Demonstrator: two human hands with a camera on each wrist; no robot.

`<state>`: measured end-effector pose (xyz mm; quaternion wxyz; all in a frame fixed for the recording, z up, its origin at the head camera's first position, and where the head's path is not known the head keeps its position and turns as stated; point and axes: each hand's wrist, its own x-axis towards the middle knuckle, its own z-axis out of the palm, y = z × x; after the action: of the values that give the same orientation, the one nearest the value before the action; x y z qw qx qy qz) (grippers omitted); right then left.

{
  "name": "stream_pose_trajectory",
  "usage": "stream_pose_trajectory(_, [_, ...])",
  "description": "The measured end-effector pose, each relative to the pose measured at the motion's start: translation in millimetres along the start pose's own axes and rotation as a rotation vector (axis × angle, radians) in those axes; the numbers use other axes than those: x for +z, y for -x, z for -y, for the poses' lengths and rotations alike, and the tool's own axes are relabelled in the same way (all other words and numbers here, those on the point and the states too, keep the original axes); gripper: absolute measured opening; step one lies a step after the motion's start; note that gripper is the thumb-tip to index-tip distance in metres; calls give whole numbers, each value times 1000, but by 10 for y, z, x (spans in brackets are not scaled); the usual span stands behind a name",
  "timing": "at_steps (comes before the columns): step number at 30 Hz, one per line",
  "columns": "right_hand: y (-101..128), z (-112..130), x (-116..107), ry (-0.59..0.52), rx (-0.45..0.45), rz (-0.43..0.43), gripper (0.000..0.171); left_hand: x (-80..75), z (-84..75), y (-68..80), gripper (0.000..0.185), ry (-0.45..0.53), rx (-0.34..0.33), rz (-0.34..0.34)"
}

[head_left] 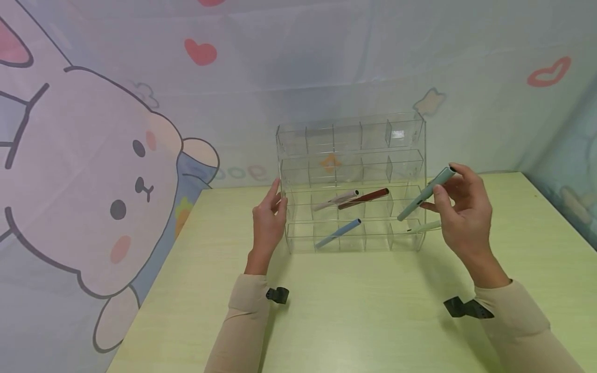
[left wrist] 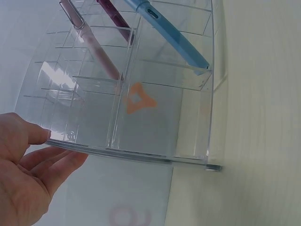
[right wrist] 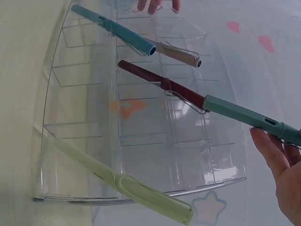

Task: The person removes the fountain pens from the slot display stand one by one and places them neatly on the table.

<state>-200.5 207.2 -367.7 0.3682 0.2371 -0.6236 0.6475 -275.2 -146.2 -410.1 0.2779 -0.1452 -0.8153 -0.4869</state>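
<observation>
My right hand [head_left: 462, 207] pinching teal pen [head_left: 425, 194], left hand [head_left: 269, 217] flat, fingers spread against clear organizer [head_left: 350, 155]. Risk imo: pen tip clips divider, organizer tips on bench [head_left: 373, 311].

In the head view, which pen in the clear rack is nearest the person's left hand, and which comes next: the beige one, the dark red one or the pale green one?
From the left hand:
1. Beige pen, third row, left part of the clear rack.
2. Dark red pen, just right of it.
3. Pale green pen, bottom right corner.
</observation>
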Motion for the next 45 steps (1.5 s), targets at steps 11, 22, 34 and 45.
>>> stream_pose_trajectory(11, [46, 96, 83, 129, 99, 148, 52, 5, 29, 3, 50, 12, 0, -2])
stream_pose_trajectory(22, [126, 136, 206, 1, 188, 240, 49, 15, 34, -10, 50, 23, -10, -2])
stream_pose_trajectory(34, [216, 185, 335, 50, 288, 294, 46, 16, 41, -14, 50, 31, -5, -4])
stream_pose_trajectory(45, [290, 154, 392, -1, 363, 403, 45, 13, 48, -11, 50, 27, -7, 3])
